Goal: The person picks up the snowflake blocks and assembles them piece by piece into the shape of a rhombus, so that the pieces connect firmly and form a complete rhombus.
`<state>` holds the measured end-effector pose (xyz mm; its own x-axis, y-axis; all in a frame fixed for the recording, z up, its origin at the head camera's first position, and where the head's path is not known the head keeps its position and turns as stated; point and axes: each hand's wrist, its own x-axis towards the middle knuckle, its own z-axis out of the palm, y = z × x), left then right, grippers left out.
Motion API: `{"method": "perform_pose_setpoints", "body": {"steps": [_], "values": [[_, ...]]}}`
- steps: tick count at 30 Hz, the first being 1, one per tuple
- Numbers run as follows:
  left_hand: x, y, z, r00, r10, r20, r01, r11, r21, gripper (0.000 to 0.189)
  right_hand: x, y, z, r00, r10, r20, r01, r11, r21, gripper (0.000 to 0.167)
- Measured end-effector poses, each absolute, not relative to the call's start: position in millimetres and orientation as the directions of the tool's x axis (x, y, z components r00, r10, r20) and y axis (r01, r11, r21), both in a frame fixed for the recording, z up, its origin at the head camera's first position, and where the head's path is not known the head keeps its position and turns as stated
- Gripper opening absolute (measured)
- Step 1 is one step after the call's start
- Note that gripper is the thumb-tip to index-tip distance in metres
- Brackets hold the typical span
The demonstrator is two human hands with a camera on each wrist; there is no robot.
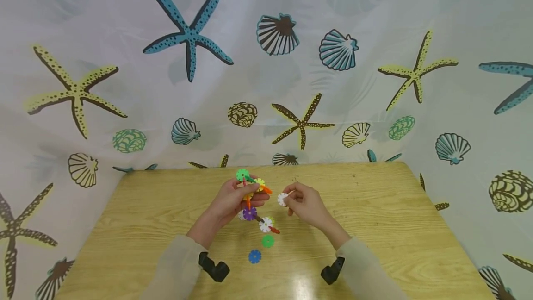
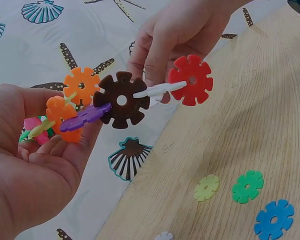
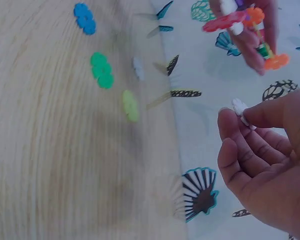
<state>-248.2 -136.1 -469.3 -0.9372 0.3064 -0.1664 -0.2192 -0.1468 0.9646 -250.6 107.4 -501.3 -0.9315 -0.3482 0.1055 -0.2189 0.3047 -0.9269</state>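
My left hand (image 1: pixel 226 203) holds a chain of slotted plastic discs joined edge to edge, thumb over its upper part. A green disc (image 1: pixel 239 174) tops the chain; a purple disc (image 1: pixel 247 216) and a white disc hang below. The left wrist view shows a brown disc (image 2: pixel 110 107) linked by an edge-on white disc (image 2: pixel 157 91) to a red disc (image 2: pixel 202 75) at the end. Beside the chain, apart from it, my right hand (image 1: pixel 308 203) pinches a single white disc (image 1: pixel 281 199) between thumb and fingertips. Part of the chain is hidden by the left fingers.
Loose discs lie flat on the wooden table (image 1: pixel 166 207): a blue one (image 1: pixel 251 259), a green one (image 1: pixel 264 243), a yellow one (image 2: pixel 206 188) and a white one (image 2: pixel 164 236). A white curtain (image 1: pixel 291 78) printed with starfish and shells hangs behind and at the sides.
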Motion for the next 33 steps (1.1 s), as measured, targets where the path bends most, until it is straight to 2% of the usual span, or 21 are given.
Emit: {"method": "perform_pose_setpoints", "body": {"steps": [13,33], "values": [[-246.0,-134.6,-468.2,-0.94,0.3,-0.162,-0.209,-0.131,0.969,0.041,-235.9,105.7,-475.3,-0.915,-0.388,0.106,-0.226,0.277,-0.934,0.022],[-245.9,-131.2,-465.3,-0.943,0.292,-0.162,-0.206,-0.126,0.97,0.034,-235.1,104.1,-466.9,-0.896,-0.425,0.131,-0.263,0.271,-0.926,0.023]]}}
